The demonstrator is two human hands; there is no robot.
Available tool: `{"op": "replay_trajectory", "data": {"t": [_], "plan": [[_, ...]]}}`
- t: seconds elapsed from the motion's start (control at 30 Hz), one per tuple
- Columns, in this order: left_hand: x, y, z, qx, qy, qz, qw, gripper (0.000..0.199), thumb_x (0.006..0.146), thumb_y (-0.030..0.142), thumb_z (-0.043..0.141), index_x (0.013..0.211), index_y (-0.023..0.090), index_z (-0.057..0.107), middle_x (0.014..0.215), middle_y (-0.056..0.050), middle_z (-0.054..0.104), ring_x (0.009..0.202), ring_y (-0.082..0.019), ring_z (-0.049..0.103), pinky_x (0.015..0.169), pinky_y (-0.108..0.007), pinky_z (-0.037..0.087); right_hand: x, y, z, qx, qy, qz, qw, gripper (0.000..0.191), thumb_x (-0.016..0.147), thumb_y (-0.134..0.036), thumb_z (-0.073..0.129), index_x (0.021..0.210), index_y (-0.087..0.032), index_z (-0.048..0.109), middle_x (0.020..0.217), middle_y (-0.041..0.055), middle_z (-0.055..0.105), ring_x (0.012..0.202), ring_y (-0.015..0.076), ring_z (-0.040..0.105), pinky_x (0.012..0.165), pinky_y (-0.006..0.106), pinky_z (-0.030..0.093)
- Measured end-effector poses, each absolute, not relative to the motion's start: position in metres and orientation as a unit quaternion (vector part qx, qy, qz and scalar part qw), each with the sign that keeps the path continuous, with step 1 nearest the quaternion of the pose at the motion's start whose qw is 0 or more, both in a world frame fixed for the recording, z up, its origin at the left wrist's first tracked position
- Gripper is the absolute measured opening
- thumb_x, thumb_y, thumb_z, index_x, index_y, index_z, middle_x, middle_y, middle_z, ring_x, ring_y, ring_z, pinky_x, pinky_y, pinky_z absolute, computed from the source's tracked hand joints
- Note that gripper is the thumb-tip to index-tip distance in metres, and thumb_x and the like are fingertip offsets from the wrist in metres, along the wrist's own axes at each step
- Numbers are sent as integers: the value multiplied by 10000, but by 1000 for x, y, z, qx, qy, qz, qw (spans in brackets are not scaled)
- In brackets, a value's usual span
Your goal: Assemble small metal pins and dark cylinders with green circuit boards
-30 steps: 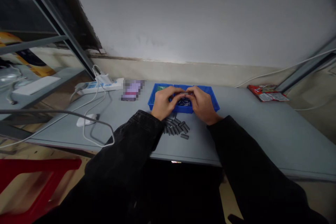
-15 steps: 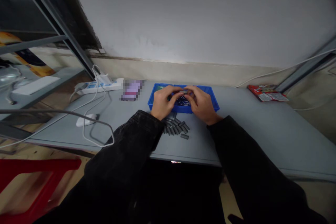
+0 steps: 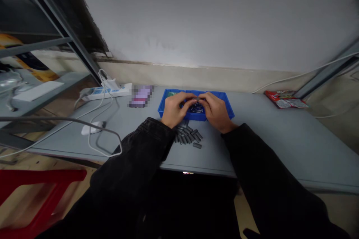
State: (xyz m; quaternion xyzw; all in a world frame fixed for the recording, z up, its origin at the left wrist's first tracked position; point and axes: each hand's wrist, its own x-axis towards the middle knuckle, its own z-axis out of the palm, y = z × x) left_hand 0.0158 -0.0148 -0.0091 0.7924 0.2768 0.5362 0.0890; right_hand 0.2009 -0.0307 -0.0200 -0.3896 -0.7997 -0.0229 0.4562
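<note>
Over the blue divided bin my left hand and my right hand meet at the fingertips. Both are closed in a pinch around a small grey part, mostly covered by the fingers. Small shiny metal pieces lie in the bin's right compartment, and something green shows in its left one. In front of the bin, close to my left wrist, several dark grey cylinders lie in a pile, with one cylinder apart from them.
On the grey table are a blurred purple object, a white power strip with cables, a white adapter and a red packet. A red stool stands at the lower left.
My right fingers have closed in more tightly at the small grey part, and less of it shows. My left hand has hardly moved.
</note>
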Motion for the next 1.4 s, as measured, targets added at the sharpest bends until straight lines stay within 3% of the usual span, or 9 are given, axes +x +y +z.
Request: {"op": "replay_trajectory", "data": {"t": [0.1, 0.47, 0.7, 1.03, 1.27, 1.4], "plan": [[16, -14, -10, 789, 277, 542, 86, 105, 928, 234, 653, 972, 165, 718, 926, -36, 751, 814, -121, 685, 782, -253, 542, 201, -29, -23, -401, -787, -27, 469, 198, 1003, -322, 497, 1152, -214, 572, 989, 57, 685, 852, 197, 650, 771, 336, 501], [15, -15, -10, 799, 273, 529, 87, 137, 938, 265, 640, 983, 163, 719, 936, -45, 749, 821, -128, 684, 766, -250, 541, 200, -30, -19, -395, -797, -18, 456, 234, 1043, -342, 398, 983, -217, 586, 906, 46, 665, 823, 185, 633, 753, 315, 476], [16, -13, -11, 792, 278, 537, 86, 130, 934, 256, 646, 965, 155, 723, 927, -50, 752, 811, -126, 684, 770, -255, 546, 201, -29, -23, -401, -787, -25, 469, 165, 999, -326, 512, 1098, -217, 583, 942, 36, 678, 806, 180, 637, 749, 315, 484], [16, -15, -10, 797, 268, 532, 98, 138, 933, 260, 646, 986, 158, 723, 943, -57, 750, 835, -134, 690, 780, -268, 555, 199, -32, -17, -391, -798, -23, 458, 233, 1041, -333, 408, 961, -216, 593, 882, 40, 656, 814, 177, 629, 746, 314, 481], [16, -13, -11, 788, 283, 538, 95, 125, 934, 240, 644, 988, 163, 726, 941, -43, 753, 832, -125, 690, 793, -257, 547, 200, -29, -23, -401, -787, -24, 468, 186, 1001, -339, 510, 1122, -216, 580, 975, 49, 692, 836, 191, 657, 764, 328, 501], [15, -13, -11, 796, 275, 530, 100, 134, 932, 261, 648, 990, 168, 725, 940, -41, 753, 826, -125, 689, 771, -254, 544, 200, -29, -23, -410, -783, -26, 467, 133, 1003, -306, 493, 1040, -216, 583, 916, 44, 686, 805, 195, 653, 725, 322, 488]]}}
